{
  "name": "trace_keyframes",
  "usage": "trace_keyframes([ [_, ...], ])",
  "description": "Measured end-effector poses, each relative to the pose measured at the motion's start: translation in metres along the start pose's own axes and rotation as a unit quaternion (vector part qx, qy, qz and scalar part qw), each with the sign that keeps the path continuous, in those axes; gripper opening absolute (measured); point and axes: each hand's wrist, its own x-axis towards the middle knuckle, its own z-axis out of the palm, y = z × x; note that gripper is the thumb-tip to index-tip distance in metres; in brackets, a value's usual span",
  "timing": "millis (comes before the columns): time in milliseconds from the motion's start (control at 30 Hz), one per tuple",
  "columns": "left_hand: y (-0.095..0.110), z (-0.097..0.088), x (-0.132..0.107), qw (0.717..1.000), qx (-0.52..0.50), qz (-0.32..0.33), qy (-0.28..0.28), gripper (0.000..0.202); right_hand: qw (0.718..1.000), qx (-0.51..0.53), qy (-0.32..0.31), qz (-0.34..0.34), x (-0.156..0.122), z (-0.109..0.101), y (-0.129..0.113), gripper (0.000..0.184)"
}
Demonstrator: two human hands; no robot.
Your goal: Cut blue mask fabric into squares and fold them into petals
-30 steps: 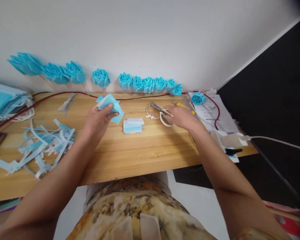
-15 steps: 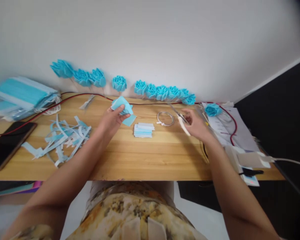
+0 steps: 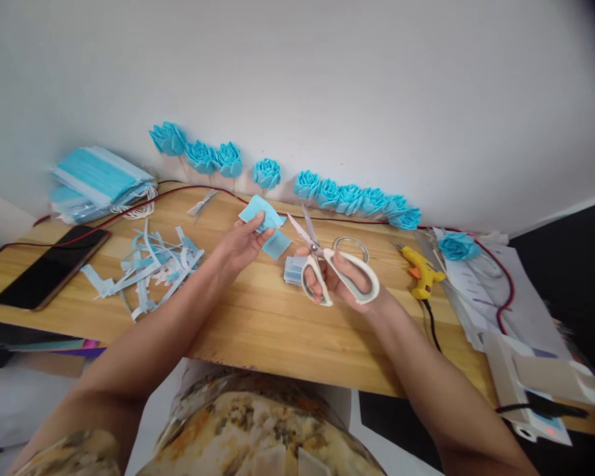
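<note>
From my remote post I see a craft corner [image 3: 277,330] — home or workshop, I can't tell — blue flowers [image 3: 266,174] along the wall [image 3: 297,79], scissors [image 3: 316,250], glue gun [image 3: 423,270], loose strips [image 3: 146,270], wooden desk [image 3: 258,340].

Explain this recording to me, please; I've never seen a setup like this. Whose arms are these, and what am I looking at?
There is no machine here: these are a person's own bare arms, seen by one camera worn on the head, looking forward and down. The left hand holds thin blue pieces. The right hand holds scissors, blades open. On the wooden table lie, from left to right, a phone, masks, cut strips, a small stack and a yellow glue gun. Blue flowers line the wall behind.
</note>
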Motion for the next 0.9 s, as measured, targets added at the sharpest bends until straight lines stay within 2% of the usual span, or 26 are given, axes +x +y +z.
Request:
trace_keyframes([
  [200, 0.000, -0.001, 0.003, 1.000, -0.009, -0.011, 0.016, 0.011, 0.999, 0.026, -0.039, -0.009, -0.002, -0.009, 0.022, 0.053],
  [467, -0.001, 0.003, 0.000, 0.999, -0.008, -0.028, 0.020, 0.007, 1.000, 0.006, -0.009, 0.005, 0.000, -0.008, 0.019, 0.056],
  [900, -0.010, 0.004, -0.007, 0.998, 0.027, -0.052, -0.033, 0.005, 1.000, -0.011, -0.009, -0.011, 0.000, -0.012, 0.023, 0.054],
])
